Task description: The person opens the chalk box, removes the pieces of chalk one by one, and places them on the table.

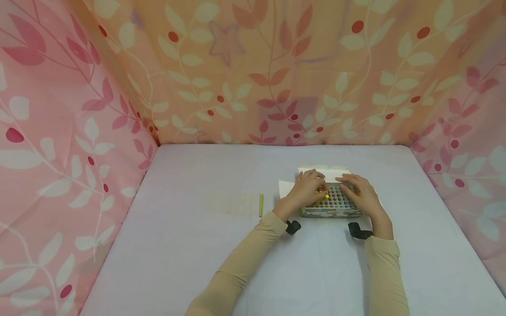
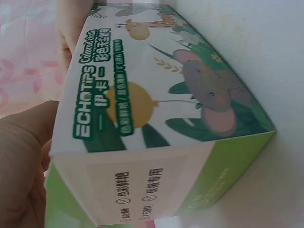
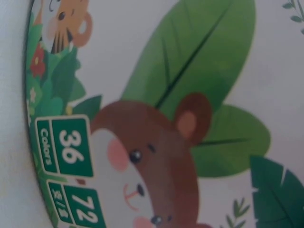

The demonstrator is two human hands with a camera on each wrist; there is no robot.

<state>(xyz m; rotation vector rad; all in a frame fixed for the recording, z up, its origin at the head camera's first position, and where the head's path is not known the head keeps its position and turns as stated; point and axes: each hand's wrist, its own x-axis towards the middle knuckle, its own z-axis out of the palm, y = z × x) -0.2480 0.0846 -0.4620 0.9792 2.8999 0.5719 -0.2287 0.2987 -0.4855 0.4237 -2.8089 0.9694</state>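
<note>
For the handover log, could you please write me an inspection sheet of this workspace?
Surface: pale lilac table, bare in front.
Job's things: open chalk box, printed "Colored Chalk", holed tray inside, flaps open behind; yellow chalk in tray.
Clutter: yellow chalk stick lying alone to the left of the box.
Grippers: left hand and right hand rest on the box top, fingers curled over the tray.
Cables: nothing seen.
Surroundings: pink leaf-print curtains on three sides.
</note>
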